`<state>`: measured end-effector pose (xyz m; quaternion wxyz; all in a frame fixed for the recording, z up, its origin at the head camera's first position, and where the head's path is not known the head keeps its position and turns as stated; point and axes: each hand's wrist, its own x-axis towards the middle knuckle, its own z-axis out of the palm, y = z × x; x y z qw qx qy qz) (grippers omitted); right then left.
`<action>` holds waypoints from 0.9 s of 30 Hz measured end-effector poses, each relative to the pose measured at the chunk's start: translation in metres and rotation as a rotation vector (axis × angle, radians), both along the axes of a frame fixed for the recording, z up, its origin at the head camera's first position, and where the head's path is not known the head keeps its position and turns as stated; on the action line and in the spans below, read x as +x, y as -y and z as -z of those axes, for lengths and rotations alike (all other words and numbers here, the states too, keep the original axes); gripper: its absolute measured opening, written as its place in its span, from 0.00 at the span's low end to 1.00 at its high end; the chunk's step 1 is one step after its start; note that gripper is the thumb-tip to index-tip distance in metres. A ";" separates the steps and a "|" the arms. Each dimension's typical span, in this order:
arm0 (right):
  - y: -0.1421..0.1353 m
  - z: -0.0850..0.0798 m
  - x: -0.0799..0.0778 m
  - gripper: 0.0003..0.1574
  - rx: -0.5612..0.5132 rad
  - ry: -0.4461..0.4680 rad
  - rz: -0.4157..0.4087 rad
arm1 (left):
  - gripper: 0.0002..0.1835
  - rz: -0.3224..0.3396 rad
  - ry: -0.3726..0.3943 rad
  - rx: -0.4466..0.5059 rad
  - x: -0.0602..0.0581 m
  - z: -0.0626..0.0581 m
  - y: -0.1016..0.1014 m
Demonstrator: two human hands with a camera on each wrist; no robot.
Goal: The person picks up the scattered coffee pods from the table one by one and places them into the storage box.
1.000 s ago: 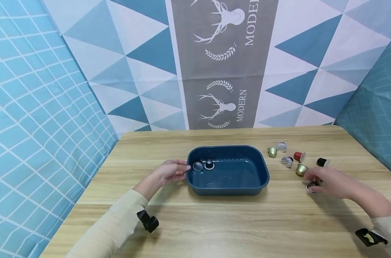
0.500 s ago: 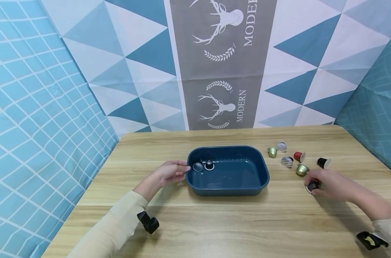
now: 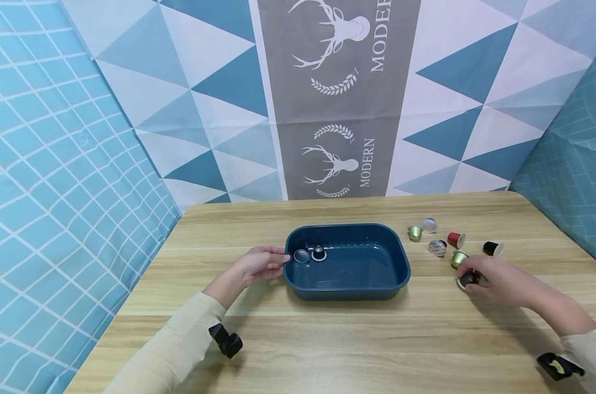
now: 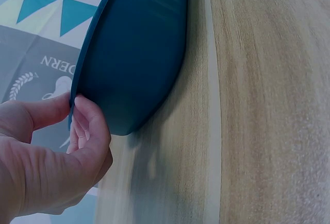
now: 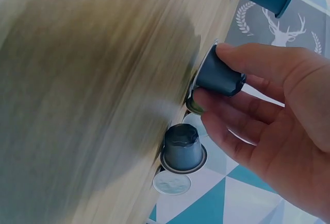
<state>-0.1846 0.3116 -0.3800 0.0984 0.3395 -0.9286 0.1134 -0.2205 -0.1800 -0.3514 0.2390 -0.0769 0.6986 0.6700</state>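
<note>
In the head view my left hand pinches the left rim of a dark blue rectangular basin between thumb and fingers. The left wrist view shows that thumb and index finger on either side of the basin's edge. Two coffee capsules lie inside at the left: a silver-lidded one and a dark one standing on its rim. At the right, my right hand grips a black coffee capsule by its sides, its foil rim toward the tabletop. A gold capsule sits just beyond those fingers.
Several more capsules are scattered right of the basin, among them a red one, a black one, a light green one and a silver-lidded one. Patterned cloth hangs behind the wooden table.
My right hand has closed more firmly around the black capsule and shifted it slightly left and away from me. The left hand and basin have stayed in place.
</note>
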 end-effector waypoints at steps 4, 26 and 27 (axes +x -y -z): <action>0.004 0.001 0.000 0.19 -0.015 -0.038 -0.003 | 0.17 0.004 0.000 0.008 0.001 0.000 0.000; 0.021 0.001 -0.002 0.21 -0.055 -0.166 -0.018 | 0.18 -0.004 0.011 -0.003 0.000 0.000 0.000; 0.022 0.000 -0.002 0.21 -0.056 -0.170 -0.020 | 0.18 -0.005 0.011 -0.002 0.000 0.000 0.000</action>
